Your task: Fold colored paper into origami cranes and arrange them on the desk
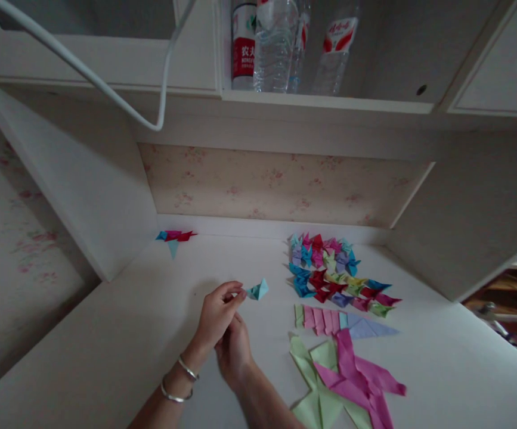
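My left hand (221,305), with two silver bangles at its wrist, pinches a small pale-teal origami piece (259,290) between thumb and fingertips. The piece is pointed and sits just above the white desk. Close below and partly behind it is my right hand (235,351), its fingers curled; whatever they may hold is hidden. To the right, small folded paper figures (325,283) in many colours stand in rows. Nearer me are a strip of pink folded pieces (322,320), a lilac folded triangle (370,326), and larger green (318,396) and magenta (361,378) folded papers.
A few folded paper figures (175,236) lie at the desk's back left. Above, a shelf (330,102) holds several plastic bottles (276,50). A white bent tube (106,89) hangs at upper left. Side panels (74,173) bound the white desk (119,333).
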The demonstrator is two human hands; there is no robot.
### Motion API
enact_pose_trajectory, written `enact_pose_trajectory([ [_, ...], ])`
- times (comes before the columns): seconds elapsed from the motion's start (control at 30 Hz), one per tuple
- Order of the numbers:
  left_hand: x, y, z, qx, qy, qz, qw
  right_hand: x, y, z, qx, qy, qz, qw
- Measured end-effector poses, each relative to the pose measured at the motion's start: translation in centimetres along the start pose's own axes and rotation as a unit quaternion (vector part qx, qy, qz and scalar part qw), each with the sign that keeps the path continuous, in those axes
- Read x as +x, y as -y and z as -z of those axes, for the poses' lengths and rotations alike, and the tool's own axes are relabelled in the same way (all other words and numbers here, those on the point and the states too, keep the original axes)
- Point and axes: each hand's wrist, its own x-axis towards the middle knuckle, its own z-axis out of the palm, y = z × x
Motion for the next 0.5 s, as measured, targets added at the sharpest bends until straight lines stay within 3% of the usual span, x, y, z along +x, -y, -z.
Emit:
enact_pose_trajectory([
  [0.17, 0.1, 1.1, 0.4, 0.012, -0.009, 0.008, 1.000, 0.4, -0.5, 0.2, -0.020, -0.001, 0.002, 1.000],
  [0.5, -0.3, 1.2, 1.5, 0.069, -0.006, -0.036, 0.997, 0.4, -0.8, 0.0, -0.057, -0.001, 0.013, 0.998],
])
